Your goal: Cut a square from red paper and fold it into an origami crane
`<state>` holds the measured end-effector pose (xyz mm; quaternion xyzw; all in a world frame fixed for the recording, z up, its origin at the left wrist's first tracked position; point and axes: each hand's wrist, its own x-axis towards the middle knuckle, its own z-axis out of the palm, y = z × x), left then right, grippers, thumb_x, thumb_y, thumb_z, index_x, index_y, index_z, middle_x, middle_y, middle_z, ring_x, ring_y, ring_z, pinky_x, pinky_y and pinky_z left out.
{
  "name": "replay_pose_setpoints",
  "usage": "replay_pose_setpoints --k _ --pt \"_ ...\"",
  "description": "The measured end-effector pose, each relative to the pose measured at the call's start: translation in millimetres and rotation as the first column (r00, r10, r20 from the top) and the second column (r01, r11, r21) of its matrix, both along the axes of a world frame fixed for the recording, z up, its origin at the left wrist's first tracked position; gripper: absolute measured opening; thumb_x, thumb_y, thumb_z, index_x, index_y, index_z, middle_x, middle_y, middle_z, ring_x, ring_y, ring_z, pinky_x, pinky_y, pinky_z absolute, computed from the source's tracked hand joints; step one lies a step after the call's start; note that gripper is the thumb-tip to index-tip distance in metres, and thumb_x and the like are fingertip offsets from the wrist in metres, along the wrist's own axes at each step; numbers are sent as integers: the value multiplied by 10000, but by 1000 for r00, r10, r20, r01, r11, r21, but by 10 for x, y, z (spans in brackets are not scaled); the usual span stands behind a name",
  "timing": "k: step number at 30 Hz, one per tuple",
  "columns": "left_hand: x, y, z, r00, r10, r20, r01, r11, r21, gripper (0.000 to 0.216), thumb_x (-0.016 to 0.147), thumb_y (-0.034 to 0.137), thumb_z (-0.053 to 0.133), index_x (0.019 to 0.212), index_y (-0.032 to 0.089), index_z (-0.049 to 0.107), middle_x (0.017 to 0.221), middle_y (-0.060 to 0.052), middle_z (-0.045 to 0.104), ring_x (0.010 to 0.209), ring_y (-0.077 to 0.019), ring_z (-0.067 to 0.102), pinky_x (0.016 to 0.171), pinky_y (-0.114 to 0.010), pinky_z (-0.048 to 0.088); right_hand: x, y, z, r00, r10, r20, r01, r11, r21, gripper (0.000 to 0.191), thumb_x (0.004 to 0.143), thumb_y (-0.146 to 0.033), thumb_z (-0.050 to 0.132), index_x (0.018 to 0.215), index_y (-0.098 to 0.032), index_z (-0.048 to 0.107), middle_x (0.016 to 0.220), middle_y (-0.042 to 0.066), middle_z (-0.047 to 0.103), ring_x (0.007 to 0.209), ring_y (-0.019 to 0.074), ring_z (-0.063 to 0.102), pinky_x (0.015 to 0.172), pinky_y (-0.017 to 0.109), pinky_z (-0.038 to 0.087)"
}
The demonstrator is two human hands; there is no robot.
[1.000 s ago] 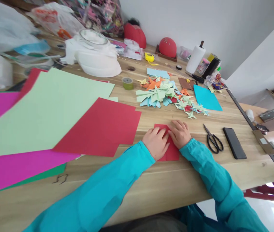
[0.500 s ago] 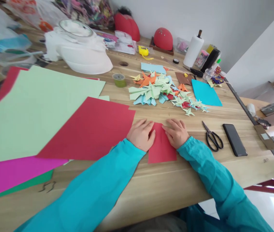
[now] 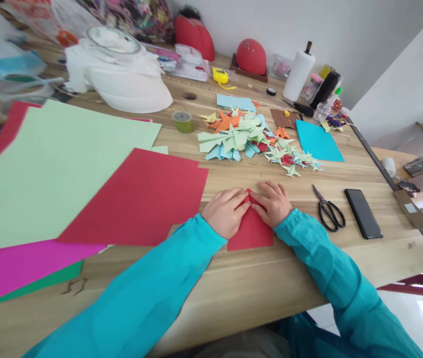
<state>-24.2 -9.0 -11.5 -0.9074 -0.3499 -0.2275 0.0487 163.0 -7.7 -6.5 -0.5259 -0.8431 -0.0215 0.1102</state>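
Observation:
A small red sheet of paper point(image 3: 251, 232) lies on the wooden table before me, its far end drawn to a point by folded corners. My left hand point(image 3: 226, 211) presses on the left fold, fingertips near the peak. From the other side my right hand point(image 3: 273, 203) holds down the right fold, so the fingertips of both hands nearly meet at the middle. The fingers cover much of the folded part. Left of my hands rests a large red sheet point(image 3: 140, 199), partly over a pale green sheet point(image 3: 65, 169).
Folded paper pieces point(image 3: 237, 136) are heaped beyond my hands, beside a blue sheet point(image 3: 319, 140). Black-handled scissors point(image 3: 328, 211) and a phone point(image 3: 363, 214) lie to the right. Farther back stand a white cap point(image 3: 125, 79), a tape roll point(image 3: 183, 121) and a paper-towel roll point(image 3: 299, 74).
My left hand has moved right toward my right hand. The far corners of the small red sheet, flat before, are now folded inward to a point.

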Motion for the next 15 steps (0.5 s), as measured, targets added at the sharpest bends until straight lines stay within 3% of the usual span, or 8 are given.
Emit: replay_pose_setpoints --k 10,15 --pt "1 -5 -29 998 -60 -36 59 998 -29 351 834 166 412 1084 106 650 1093 -132 666 1027 -287 557 818 -430 504 -4 3 4 1000 -22 -9 22 1000 -13 380 880 -405 447 1186 -244 606 1308 90 523 1231 253 396 1031 447 255" --pt "-63 71 -59 988 -141 59 143 990 -21 337 849 167 405 1050 60 652 1082 -159 667 1024 -261 568 876 -411 505 -8 10 -7 999 -41 -7 41 999 -16 339 900 -346 425 1173 -271 613 1305 76 526 1223 242 405 1031 450 254"
